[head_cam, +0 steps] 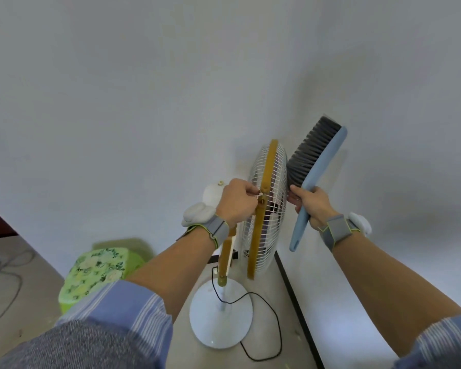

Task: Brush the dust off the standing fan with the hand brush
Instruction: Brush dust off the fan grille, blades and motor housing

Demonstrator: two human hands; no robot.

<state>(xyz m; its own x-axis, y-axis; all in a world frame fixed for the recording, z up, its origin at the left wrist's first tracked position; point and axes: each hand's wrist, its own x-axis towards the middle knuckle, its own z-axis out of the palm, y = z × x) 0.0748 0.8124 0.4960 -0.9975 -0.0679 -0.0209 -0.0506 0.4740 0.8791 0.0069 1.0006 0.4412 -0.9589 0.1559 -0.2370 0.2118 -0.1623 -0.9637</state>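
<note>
The floor [24, 288] is pale grey. The fan base [221, 315], round and white, stands on it close to the wall. A thin black cord [280, 334] crosses the base and loops over the floor to its right. Left of the base sits a green stool [96, 272] with flowers on top. Far left of the base, grey wire [0, 270] lies in loops.

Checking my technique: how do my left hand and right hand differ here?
The left hand pinches a small white clip on the fan's yellow rim; the right hand grips the hand brush by its handle, bristles beside the grille. The left holds no tool. Both wear grey wrist straps.
</note>
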